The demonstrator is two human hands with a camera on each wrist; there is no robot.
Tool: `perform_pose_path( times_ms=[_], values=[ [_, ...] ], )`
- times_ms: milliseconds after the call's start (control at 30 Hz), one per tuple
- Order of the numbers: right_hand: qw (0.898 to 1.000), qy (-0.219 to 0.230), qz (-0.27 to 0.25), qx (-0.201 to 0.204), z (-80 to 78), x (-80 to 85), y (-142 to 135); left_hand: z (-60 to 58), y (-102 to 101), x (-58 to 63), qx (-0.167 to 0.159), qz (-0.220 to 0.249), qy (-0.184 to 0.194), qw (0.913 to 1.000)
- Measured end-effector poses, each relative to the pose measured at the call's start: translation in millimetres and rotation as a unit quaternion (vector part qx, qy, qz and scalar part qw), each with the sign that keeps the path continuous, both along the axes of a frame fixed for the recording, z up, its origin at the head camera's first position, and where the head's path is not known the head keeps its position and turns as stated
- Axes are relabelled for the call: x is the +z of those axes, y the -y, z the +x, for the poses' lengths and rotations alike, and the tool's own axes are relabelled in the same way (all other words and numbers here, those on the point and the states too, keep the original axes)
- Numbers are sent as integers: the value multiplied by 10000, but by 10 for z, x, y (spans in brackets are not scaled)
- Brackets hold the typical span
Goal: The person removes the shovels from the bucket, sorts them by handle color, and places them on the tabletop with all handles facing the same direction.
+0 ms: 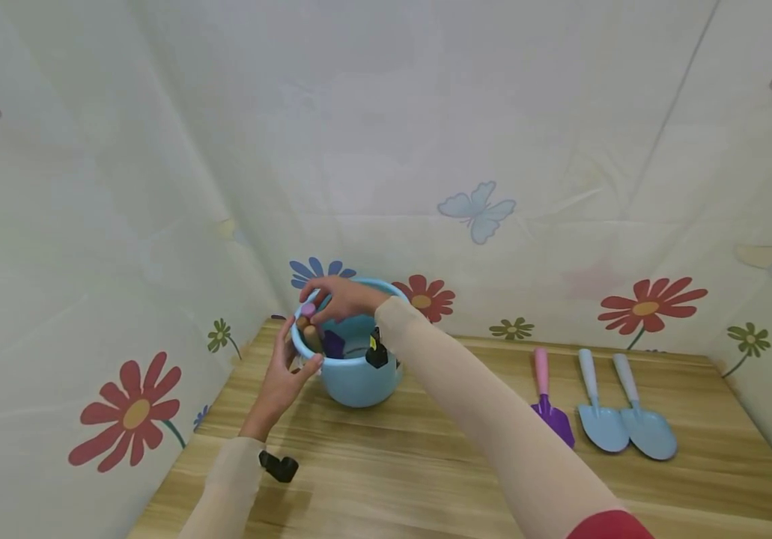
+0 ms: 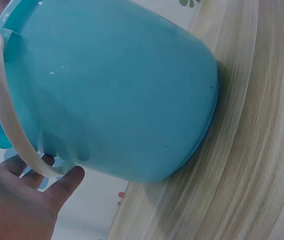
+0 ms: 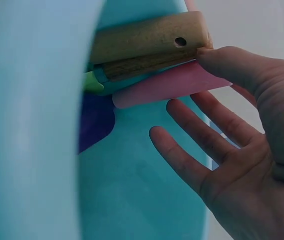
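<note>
A light blue bucket (image 1: pixel 359 383) stands upright on the table, with its white carrying handle (image 2: pixel 11 112) hanging down the outside. My left hand (image 1: pixel 281 383) holds the bucket at its left rim, thumb toward the front and fingers spread along the side. Over the opening, my right hand (image 1: pixel 347 297) pinches the top of a pink trowel handle (image 3: pixel 169 84) between thumb and forefinger; its other fingers stay extended. Two wooden handles (image 3: pixel 146 39) lean beside the pink one inside the bucket. Lower down, a dark purple blade (image 3: pixel 96 120) is partly hidden by the rim.
On the right side of the wooden table (image 1: pixel 386 464) lie a purple trowel with pink handle (image 1: pixel 542 374) and two light blue trowels (image 1: pixel 604 428) side by side. A fabric backdrop (image 1: pixel 386 150) printed with flowers rises behind and left of the bucket.
</note>
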State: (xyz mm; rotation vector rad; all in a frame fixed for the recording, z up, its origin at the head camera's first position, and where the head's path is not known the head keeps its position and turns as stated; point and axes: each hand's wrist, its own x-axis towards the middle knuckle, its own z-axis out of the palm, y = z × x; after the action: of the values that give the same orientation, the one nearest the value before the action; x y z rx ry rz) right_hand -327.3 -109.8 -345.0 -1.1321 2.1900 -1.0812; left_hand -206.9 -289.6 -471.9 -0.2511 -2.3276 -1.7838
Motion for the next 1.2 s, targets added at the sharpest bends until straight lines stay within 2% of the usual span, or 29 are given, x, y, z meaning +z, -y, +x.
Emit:
perform_pose_path(
  times_ms=[467, 1200],
  values=[
    [9996, -217, 4, -178, 29, -7, 39, 5, 4, 6, -44, 11, -15, 10000],
    [9984, -556, 95, -87, 33, -2, 30, 1, 16, -14, -6, -26, -43, 10000]
  ],
)
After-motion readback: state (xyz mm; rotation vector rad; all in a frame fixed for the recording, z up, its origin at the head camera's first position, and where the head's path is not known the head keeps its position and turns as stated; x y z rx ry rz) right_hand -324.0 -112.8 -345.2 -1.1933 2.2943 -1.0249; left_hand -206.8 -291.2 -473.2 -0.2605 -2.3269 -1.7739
